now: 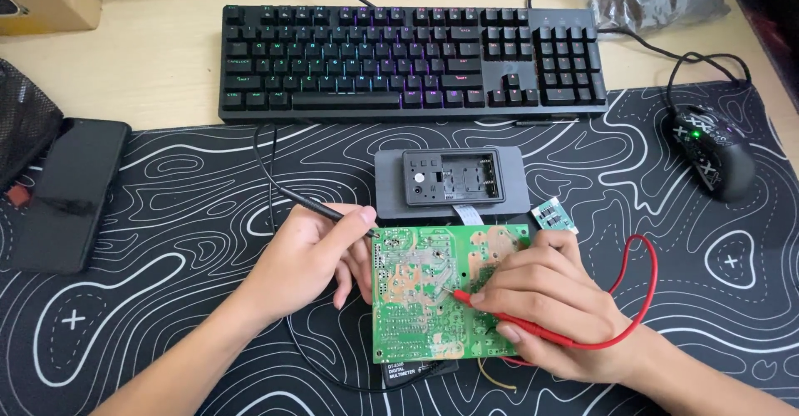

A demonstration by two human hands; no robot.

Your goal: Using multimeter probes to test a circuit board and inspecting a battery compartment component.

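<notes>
A green circuit board (pixel 424 299) lies solder side up on the patterned desk mat (pixel 183 216). My left hand (pixel 308 254) grips a black probe (pixel 320 210) whose tip rests near the board's upper left edge. My right hand (pixel 545 299) pinches a red probe (pixel 463 297) with its tip touching the middle of the board. The red lead (pixel 645 279) loops out to the right. A black multimeter (pixel 420 371) sits mostly hidden under the board.
A grey device with an open back (pixel 452 179) lies just beyond the board, a small green board (pixel 554 215) beside it. Black keyboard (pixel 408 58) at the back, mouse (pixel 712 150) at right, dark phone (pixel 71 191) at left.
</notes>
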